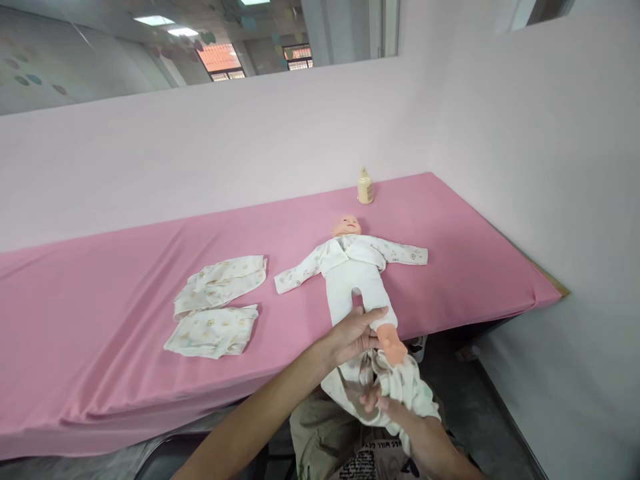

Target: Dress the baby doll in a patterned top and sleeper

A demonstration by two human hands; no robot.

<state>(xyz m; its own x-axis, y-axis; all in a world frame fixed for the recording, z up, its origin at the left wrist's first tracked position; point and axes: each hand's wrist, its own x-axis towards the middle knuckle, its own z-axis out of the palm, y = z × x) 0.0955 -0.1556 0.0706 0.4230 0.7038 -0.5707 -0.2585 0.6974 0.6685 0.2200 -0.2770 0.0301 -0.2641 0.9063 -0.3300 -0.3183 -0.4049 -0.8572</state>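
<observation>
At the near table (pixel 100 347) edge, pale baby doll in white bodysuit (pixel 356 270) lies face up, bare foot overhanging. Left hand (pixel 356 333) cups the shin, fingers pressed together; right hand (pixel 387 403) pinches bunched printed white trousers (pixel 400 387) just below. Best: keep leg steady, open cuff wide, feed toes first.

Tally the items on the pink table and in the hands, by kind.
Doll: 1
Bottle: 1
Printed garments: 3, made up of two folded garments on the table and one garment gathered at the doll's foot in the right hand
Total: 5
</observation>
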